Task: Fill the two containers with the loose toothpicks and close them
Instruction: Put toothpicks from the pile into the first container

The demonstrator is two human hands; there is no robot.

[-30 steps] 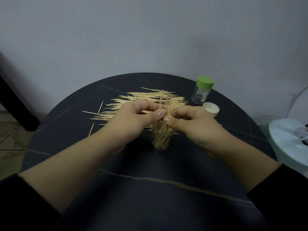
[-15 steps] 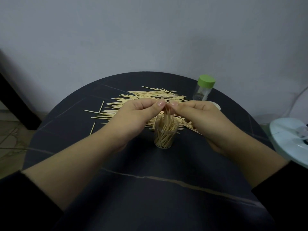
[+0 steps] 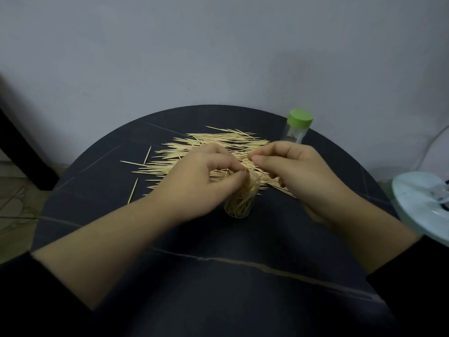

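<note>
While packing upright to save room: left hand (image 3: 201,183) pinching toothpicks (image 3: 252,184) at mouth of open container (image 3: 239,206), mid-table (image 3: 218,276); right hand (image 3: 298,173) curled alongside, hold impossible to tell. Loose toothpicks (image 3: 218,144) fanned behind, within reach; green-lidded container (image 3: 297,128) far right.

I see a round dark table (image 3: 218,300) with thin pale veins, set against a plain grey wall (image 3: 218,45). At its right, lower down, sits a pale blue round appliance (image 3: 418,203), with a white cable (image 3: 435,142) behind it. At left, a dark furniture leg (image 3: 21,152) slants down to the floor, with thin cords (image 3: 14,210) lying near it.
</note>
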